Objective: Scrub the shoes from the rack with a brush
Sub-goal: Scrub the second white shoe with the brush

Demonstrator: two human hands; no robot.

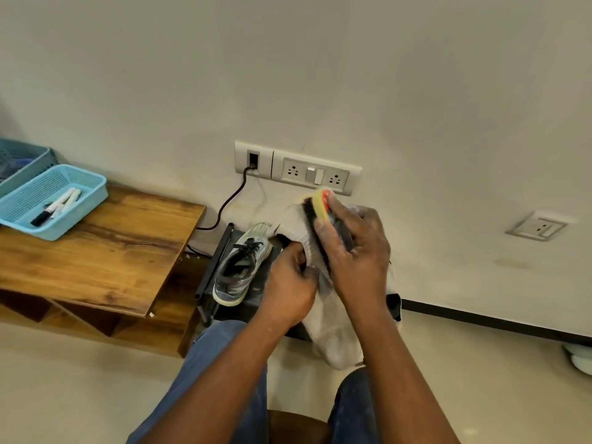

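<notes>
Right now holding pale grey shoe (333, 331) up between both hands: left hand (290, 290) pinching its collar, right hand (354, 254) curled round brush (317, 213), bristles against upper. Second sneaker (240, 267) parked on rack (211, 270), just left of hands.

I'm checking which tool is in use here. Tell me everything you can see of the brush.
The brush has a yellow back with an orange-red part at its far end and dark bristles along its left side. It looks like plastic; motion blurs the far end. The right hand grips it from above, fingers curled over the back. Its bristles press against the pale grey shoe, which the left hand holds in front of the wall sockets.
</notes>
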